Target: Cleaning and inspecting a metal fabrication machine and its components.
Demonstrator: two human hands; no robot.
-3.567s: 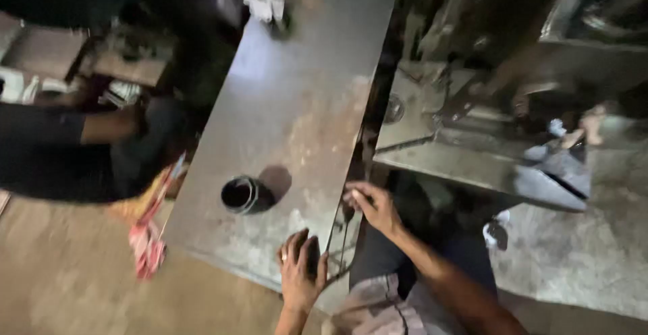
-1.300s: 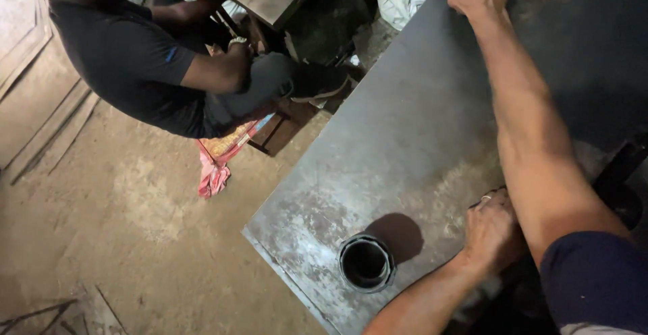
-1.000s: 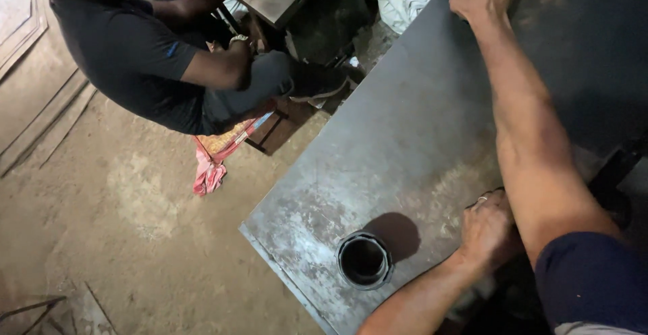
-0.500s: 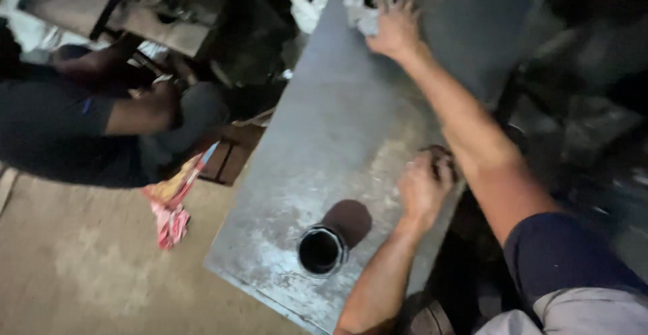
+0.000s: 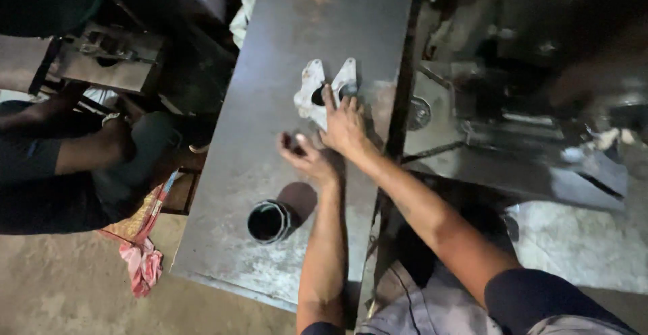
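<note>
My right hand (image 5: 345, 123) lies flat on the grey metal table (image 5: 283, 58), its fingertips on two pale metal bracket pieces (image 5: 325, 87) with round holes. Just left of it, my left hand (image 5: 307, 157) pinches a small dark part between thumb and fingers; I cannot make out what the part is. A short black ring-shaped cylinder (image 5: 268, 221) stands on the table near the front edge, a hand's width below my left hand.
Another person (image 5: 61, 166) in dark clothes sits on the floor to the left, beside a dark machine block (image 5: 111, 55). A red-pink cloth (image 5: 142, 257) lies on the floor. White cloth (image 5: 244, 8) hangs at the table's left edge. Metal machinery (image 5: 520, 139) fills the right side.
My right hand has drawn the pale bracket pieces nearer along the table. My left hand has lifted off the table edge and come up beside the right, now with a small dark part.
</note>
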